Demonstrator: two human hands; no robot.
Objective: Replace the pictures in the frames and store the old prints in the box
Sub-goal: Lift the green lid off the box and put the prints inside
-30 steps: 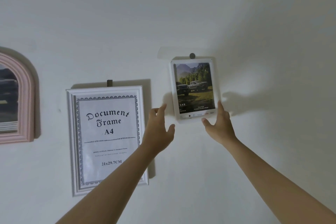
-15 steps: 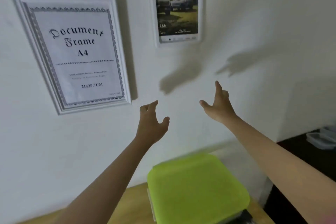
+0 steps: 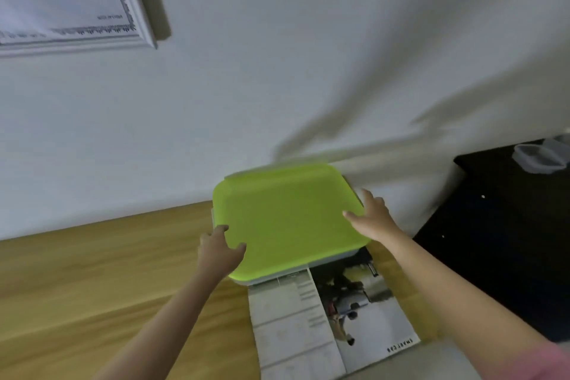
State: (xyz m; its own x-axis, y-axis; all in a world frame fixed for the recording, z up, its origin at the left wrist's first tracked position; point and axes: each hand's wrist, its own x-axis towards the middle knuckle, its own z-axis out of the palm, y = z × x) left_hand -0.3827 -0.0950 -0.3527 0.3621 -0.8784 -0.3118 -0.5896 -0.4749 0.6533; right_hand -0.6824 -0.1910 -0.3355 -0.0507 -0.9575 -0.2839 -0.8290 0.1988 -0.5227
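Storage looks to be the step in hand: spread hands, left [image 3: 217, 251] and right [image 3: 371, 219], flank the box's green lid [image 3: 287, 219] on the counter [image 3: 92, 271], prints [image 3: 327, 318] lying just beside, so lifting the lid likely comes next.

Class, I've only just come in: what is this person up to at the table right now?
A person has both hands on the green lid of a box on a wooden table. The left hand touches its near-left edge, the right hand its right edge; whether either grips it yet is unclear. The lid is still on. A print lies on the table, partly under the box. A white document frame hangs on the wall.
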